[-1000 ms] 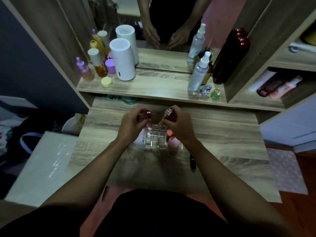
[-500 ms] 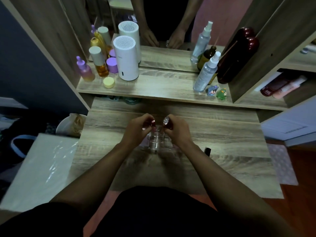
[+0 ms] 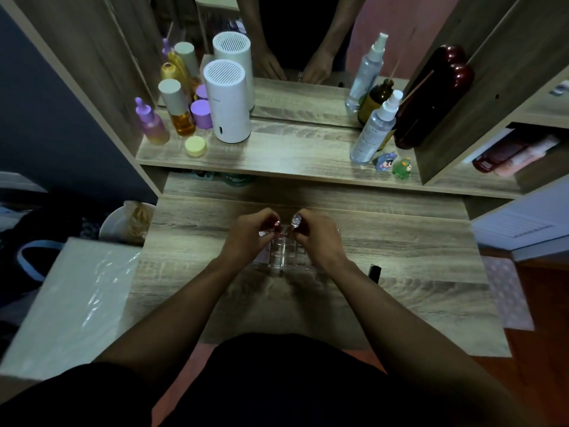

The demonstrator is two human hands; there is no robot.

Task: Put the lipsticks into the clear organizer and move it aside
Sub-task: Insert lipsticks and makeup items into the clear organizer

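Note:
The clear organizer (image 3: 282,255), a small gridded box, stands on the wooden desk (image 3: 400,266) between my hands. My left hand (image 3: 246,238) pinches a red-capped lipstick (image 3: 276,224) upright over the organizer's far left cells. My right hand (image 3: 318,238) holds a clear, silver-topped lipstick (image 3: 296,220) upright over the far right cells. How deep either tube sits in a cell is hidden by my fingers. A black lipstick (image 3: 374,271) lies on the desk just right of my right wrist.
A raised shelf (image 3: 292,155) behind holds a white cylinder (image 3: 227,103), purple and amber bottles (image 3: 178,112), a spray bottle (image 3: 374,131) and two small figurines (image 3: 394,166). A mirror stands behind. A white box (image 3: 70,303) sits left of the desk.
My right hand has swung its lipstick from tilted to upright and lowered it toward the organizer. Both hands have closed in over the cells. The head camera has tipped slightly, shifting the scene.

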